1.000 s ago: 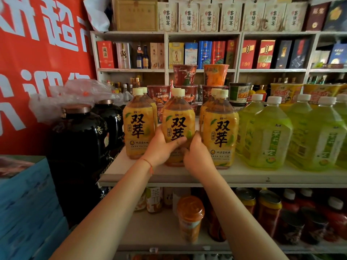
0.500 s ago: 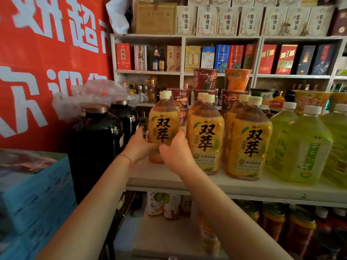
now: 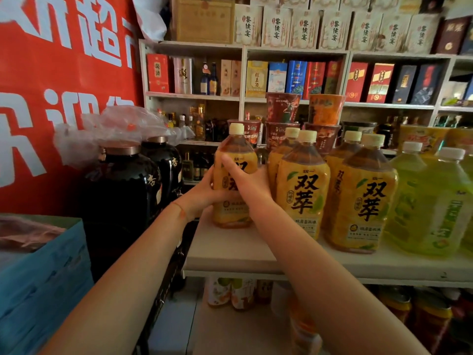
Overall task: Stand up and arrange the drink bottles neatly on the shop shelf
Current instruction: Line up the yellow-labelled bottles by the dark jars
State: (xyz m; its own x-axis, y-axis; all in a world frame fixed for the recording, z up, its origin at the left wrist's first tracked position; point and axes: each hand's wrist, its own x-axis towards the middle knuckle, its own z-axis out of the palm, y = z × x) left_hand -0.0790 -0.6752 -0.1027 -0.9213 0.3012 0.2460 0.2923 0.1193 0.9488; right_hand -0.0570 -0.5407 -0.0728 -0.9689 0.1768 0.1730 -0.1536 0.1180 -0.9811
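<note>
Several orange tea bottles with cream caps stand on the white shelf. The leftmost orange bottle stands upright near the shelf's left end. My left hand grips its lower left side. My right hand wraps its front, thumb pointing up over the label. To its right stand two more pairs of orange bottles, one pair fronted by a bottle and the other by a bottle. Green tea bottles follow further right.
Two black jars under a plastic bag stand left of the shelf end. A blue crate sits at lower left. Instant noodle cups are stacked behind the bottles. Lower shelf holds more bottles and jars.
Both hands left the middle bottle and moved left to the leftmost orange bottle, which they now hold. The view has swung left and closer.
</note>
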